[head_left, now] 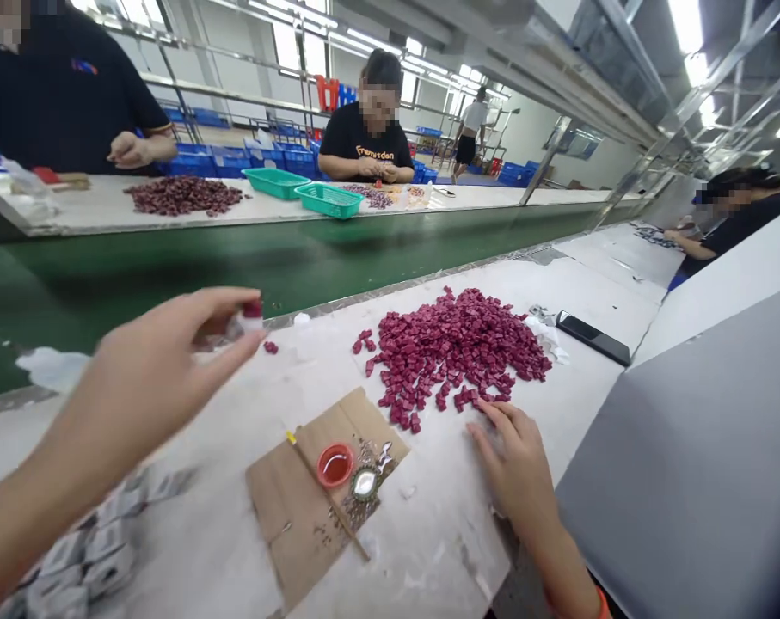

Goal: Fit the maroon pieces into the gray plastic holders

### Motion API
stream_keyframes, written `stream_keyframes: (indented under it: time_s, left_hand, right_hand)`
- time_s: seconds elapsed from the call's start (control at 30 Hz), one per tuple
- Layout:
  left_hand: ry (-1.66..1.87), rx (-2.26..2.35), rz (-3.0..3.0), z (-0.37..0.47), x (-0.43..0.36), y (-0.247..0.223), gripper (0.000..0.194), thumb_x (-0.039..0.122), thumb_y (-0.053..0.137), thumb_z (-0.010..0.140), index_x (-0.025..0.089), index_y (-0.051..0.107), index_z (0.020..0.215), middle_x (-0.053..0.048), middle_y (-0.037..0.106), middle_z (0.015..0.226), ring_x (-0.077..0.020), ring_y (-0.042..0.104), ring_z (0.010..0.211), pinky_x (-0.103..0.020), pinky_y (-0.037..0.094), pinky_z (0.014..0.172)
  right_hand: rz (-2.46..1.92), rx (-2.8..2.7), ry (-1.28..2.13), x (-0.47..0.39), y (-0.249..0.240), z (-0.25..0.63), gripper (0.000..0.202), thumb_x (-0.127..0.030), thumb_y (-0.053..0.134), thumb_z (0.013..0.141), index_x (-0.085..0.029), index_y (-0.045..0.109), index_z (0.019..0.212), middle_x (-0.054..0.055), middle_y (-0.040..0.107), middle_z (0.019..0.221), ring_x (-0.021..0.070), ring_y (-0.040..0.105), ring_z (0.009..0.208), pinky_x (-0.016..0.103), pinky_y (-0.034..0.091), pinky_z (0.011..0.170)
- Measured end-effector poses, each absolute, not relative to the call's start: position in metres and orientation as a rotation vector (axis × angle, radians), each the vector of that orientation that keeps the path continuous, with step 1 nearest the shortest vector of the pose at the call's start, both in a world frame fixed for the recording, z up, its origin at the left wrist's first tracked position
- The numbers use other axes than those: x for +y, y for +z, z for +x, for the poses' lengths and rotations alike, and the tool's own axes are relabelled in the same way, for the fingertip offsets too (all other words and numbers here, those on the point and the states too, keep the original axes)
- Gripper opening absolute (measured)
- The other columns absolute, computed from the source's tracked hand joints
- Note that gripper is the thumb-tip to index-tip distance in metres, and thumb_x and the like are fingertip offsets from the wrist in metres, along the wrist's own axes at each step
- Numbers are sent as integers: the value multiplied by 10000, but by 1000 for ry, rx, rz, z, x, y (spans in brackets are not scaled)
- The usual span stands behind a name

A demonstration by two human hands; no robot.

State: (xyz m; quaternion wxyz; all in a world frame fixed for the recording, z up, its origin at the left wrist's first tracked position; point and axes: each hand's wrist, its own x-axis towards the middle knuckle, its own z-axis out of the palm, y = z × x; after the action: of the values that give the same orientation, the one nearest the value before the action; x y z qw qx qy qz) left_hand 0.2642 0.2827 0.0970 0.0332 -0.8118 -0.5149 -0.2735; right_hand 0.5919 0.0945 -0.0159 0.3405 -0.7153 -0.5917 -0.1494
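My left hand (150, 361) is raised on the left, thumb and forefinger closed on a small block (253, 314), dark red on top and whitish below. My right hand (515, 456) reaches to the near edge of a big heap of small dark red pieces (454, 344). Its forefinger touches a piece there, while the thumb stays a little apart. Between the hands lies a brown cardboard piece (312, 516). On it are a red cap of reddish liquid (335, 465), a bottle cap with pale, shiny contents (365, 484) and a thin wooden stick (331, 499).
Grey-white blocks (93, 550) lie at the lower left. A black phone (594, 338) rests beyond the heap, by a grey panel (699, 447). A green belt (267, 258) separates this table from the one opposite, which bears green baskets (329, 199). Co-workers sit across and at right.
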Motion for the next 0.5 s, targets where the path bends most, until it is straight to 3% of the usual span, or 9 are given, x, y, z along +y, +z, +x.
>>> stream_keyframes:
  time_s: [0.07, 0.17, 0.23, 0.33, 0.43, 0.5]
  left_hand:
    - [-754, -1584, -2487, 296, 339, 105, 679, 638, 226, 918, 162, 628, 1189, 69, 646, 843, -121, 688, 754, -248, 519, 665]
    - [-635, -1613, -2464, 328, 396, 81, 624, 534, 206, 994, 108, 645, 1114, 33, 642, 868, -113, 657, 714, -252, 533, 666]
    - [-549, -1632, -2456, 335, 418, 58, 573, 540, 264, 996, 116, 637, 1093, 27, 632, 911, -115, 642, 723, -266, 541, 676]
    - [-431, -1638, -2479, 336, 436, 41, 590, 564, 256, 987, 125, 628, 1119, 23, 622, 942, -113, 632, 722, -268, 537, 673]
    - [-346, -1622, -2528, 328, 437, 58, 713, 605, 171, 971, 91, 610, 1198, 10, 625, 927, -121, 646, 697, -267, 533, 654]
    - [-328, -1575, -2575, 311, 422, 84, 783, 636, 146, 933, 73, 594, 1243, -6, 642, 972, -166, 693, 831, -273, 531, 714]
  right_hand:
    - [-1868, -1536, -419, 106, -22, 609, 332, -424, 504, 979, -195, 665, 1157, 117, 671, 987, 280, 627, 907, 461, 571, 758]
    - [-1845, -1544, -413, 110, -29, 613, 256, -363, 473, 1002, -215, 680, 1024, 80, 680, 918, 246, 635, 860, 408, 570, 729]
    - [-1846, -1539, -421, 108, -30, 609, 238, -325, 469, 1005, -210, 676, 983, 82, 678, 922, 242, 639, 865, 396, 571, 725]
    - [-1824, -1535, -444, 109, -24, 605, 213, -289, 500, 992, -198, 671, 1081, 108, 670, 997, 254, 635, 929, 394, 572, 736]
    - [-1744, -1699, -438, 120, -16, 607, 245, -269, 510, 991, -193, 672, 1159, 107, 680, 975, 246, 630, 891, 379, 566, 720]
    - [-1699, -1858, -444, 128, -13, 610, 252, -267, 488, 1000, -185, 700, 1109, 109, 687, 939, 240, 623, 836, 375, 557, 697]
